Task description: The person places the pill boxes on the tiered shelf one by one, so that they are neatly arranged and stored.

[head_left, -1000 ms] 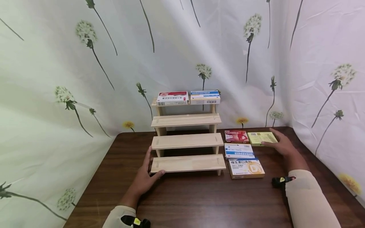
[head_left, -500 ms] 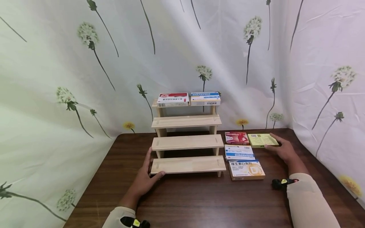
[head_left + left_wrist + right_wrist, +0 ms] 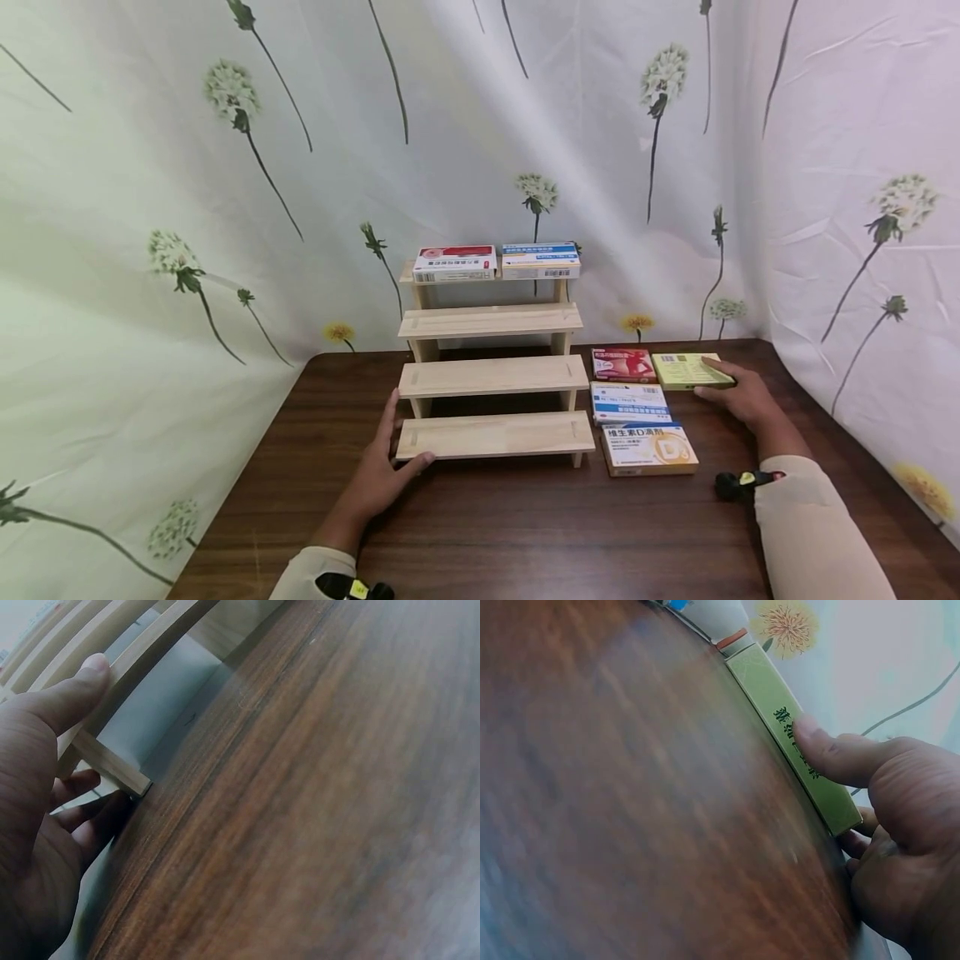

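A tiered light wooden stand (image 3: 495,435) stands on the table. My left hand (image 3: 378,471) holds the front left corner of its lowest step. In the left wrist view the thumb (image 3: 79,694) lies on the step's front edge, and the other fingers reach around its side near the leg. My right hand (image 3: 744,398) grips the right end of a flat yellow-green medicine box (image 3: 684,369), which lies on the table. The right wrist view shows the thumb (image 3: 829,750) on the box's printed narrow side; the other fingers are partly hidden behind its end.
A red medicine box (image 3: 622,365) lies left of the yellow-green one. In front of it are a blue-and-white box (image 3: 630,402) and a vitamin D box (image 3: 648,450). Two more boxes, one red-and-white (image 3: 455,262) and one blue-and-white (image 3: 542,260), sit on the top step. Flowered cloth (image 3: 480,125) hangs behind.
My right index finger has come in from the box's far right corner onto its upper right part, closing the hand on it. The left hand stays put, and the head view has tilted slightly.
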Tool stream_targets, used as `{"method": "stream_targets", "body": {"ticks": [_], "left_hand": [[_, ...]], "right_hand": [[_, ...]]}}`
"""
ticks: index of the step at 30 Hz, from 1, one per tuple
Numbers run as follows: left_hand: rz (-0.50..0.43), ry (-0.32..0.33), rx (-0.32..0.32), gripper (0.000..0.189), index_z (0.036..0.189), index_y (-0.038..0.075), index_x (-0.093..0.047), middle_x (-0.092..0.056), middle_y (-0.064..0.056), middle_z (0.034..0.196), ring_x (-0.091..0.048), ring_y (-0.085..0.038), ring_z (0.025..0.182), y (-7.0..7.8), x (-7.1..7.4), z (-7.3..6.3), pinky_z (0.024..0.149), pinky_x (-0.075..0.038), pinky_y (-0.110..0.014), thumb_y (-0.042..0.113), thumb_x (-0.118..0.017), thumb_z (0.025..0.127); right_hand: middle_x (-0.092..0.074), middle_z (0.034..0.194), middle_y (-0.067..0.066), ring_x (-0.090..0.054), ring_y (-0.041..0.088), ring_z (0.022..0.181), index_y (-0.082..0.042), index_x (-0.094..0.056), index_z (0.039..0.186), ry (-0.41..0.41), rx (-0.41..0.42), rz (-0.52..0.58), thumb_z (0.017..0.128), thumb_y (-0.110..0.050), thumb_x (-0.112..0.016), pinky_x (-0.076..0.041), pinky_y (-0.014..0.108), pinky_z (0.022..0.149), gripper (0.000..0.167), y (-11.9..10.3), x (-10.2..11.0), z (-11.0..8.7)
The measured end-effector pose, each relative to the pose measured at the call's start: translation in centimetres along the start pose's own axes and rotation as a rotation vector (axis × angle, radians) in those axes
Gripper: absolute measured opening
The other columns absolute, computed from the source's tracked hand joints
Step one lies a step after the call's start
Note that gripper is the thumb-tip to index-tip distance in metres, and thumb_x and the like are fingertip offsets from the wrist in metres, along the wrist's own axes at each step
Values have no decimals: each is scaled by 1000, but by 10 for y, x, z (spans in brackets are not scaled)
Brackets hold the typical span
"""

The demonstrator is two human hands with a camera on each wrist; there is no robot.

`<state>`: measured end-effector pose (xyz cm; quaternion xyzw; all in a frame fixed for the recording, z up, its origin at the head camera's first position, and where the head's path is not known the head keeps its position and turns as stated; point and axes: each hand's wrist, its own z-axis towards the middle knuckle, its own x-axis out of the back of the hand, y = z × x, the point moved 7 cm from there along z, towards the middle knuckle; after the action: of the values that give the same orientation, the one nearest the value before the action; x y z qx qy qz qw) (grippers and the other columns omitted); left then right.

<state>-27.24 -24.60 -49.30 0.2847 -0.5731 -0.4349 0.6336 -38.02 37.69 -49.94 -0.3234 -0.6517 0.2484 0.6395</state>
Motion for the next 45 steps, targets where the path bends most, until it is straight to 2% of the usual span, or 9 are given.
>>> {"method": "stream_targets", "body": {"ticks": [9,18,24,35,45], "left_hand": [[4,3,2,116,175,46,1,-47,-27,164,-63,-45,139,0,0,-1,110,-54,-62,29,-85,99],[9,3,1,116,175,46,2,-47,-27,164,-62,-46,140,0,0,0,111,-53,-64,29,-84,99],[22,5,9,116,175,47,3,-46,-28,165,-62,-46,140,2,1,0,112,-52,-64,30,-84,100],[27,5,5,117,175,45,4,-45,-28,165,-61,-48,142,3,0,0,112,-52,-64,29,-84,100],[20,1,12,117,175,45,4,-46,-28,165,-62,-46,140,1,0,1,111,-53,-62,29,-84,100]], "right_hand": [[-15,173,41,-15,66,159,-7,-40,167,21,-17,19,100,-23,-81,-17,77,127,80,-1,-1,0],[-16,173,40,-16,66,159,-5,-45,163,34,-14,-23,101,-16,-79,-17,77,127,71,-4,-1,1],[-18,172,39,-18,65,159,-6,-49,160,48,-39,-50,102,-18,-78,-18,77,127,66,-5,0,0],[-21,171,37,-19,64,160,-3,-54,156,87,-28,17,104,-18,-76,-19,73,129,58,-5,5,-1],[-22,174,32,-18,61,162,-6,-53,158,127,-51,42,107,-21,-73,-20,71,130,56,-1,5,0]]}}
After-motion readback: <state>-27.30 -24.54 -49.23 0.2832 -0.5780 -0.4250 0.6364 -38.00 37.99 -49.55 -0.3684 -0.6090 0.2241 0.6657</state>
